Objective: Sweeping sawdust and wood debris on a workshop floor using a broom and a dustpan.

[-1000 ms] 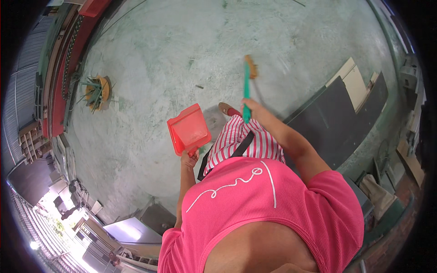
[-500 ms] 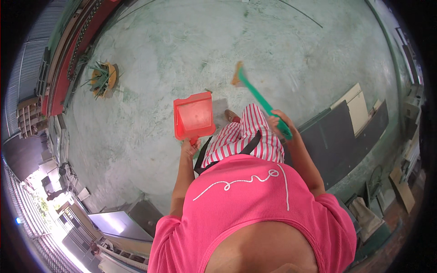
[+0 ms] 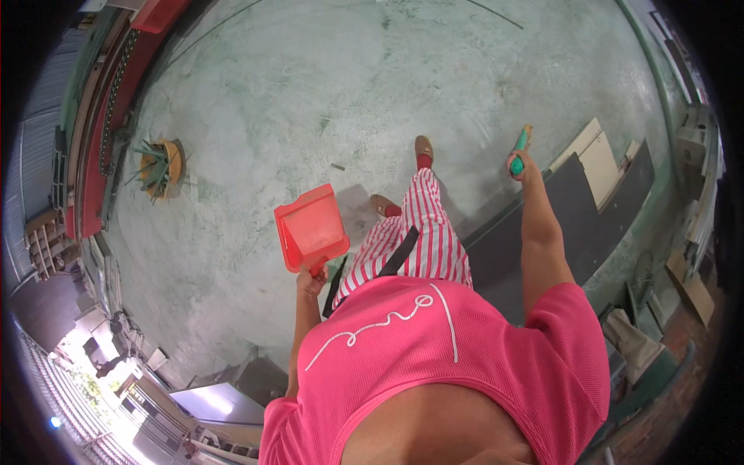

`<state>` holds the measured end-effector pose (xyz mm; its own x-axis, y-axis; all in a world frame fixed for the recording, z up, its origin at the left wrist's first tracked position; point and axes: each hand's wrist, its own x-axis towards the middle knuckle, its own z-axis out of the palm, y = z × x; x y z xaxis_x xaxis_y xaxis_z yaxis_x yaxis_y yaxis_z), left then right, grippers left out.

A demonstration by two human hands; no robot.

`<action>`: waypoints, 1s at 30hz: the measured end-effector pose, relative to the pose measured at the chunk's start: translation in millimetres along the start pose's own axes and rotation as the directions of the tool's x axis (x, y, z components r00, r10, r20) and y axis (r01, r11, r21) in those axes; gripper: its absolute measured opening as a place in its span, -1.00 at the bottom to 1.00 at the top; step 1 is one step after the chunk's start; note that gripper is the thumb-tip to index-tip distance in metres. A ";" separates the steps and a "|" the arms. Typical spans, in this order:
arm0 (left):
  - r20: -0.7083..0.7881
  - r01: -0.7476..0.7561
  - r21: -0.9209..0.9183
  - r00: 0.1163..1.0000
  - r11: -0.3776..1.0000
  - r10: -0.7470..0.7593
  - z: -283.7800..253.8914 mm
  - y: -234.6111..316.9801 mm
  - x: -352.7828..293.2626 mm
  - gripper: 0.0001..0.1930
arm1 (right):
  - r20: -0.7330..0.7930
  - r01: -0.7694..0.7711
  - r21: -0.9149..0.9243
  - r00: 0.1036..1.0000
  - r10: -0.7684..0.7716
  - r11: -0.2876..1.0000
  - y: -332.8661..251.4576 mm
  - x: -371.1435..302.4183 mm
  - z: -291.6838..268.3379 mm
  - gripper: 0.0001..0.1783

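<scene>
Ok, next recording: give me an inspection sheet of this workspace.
Surface: scuffed grey-green floor.
Job's things: red dustpan, green-handled brush; bristle contact with the floor unclear.
Clutter: small dark scrap beyond the dustpan; dark panel and pale panel at right.
Grips: left grip closed on the dustpan's handle, right grip closed on the brush's handle.
Cables: thin dark line at top, cable or not unclear.
Surroundings: potted plant at left.
</scene>
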<state>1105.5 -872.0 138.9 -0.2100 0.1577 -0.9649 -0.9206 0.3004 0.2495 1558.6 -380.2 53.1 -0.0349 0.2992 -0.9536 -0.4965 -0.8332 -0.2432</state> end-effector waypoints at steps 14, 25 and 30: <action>-0.140 -0.034 -0.081 0.990 0.996 0.022 80.2 15.2 13.2 -0.68 | 0.200 0.108 -0.737 0.978 0.062 0.667 211.9 -99.9 188.4 -0.75; 0.016 0.011 -0.048 1.000 0.999 -0.010 164.4 21.9 34.0 -0.68 | 0.560 0.088 -0.681 0.702 0.440 0.727 40.5 -164.4 177.9 -0.68; -0.028 0.000 -0.030 1.000 1.000 0.000 206.3 42.9 40.8 -0.70 | 0.297 0.237 -0.826 0.954 0.037 0.511 -54.7 -119.3 116.9 -0.47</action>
<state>1125.3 -658.6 127.2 -0.2189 0.1308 -0.9670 -0.9299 0.2724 0.2473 1488.6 -315.9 200.9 -0.3092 0.3926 -0.8661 0.4547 -0.7389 -0.4973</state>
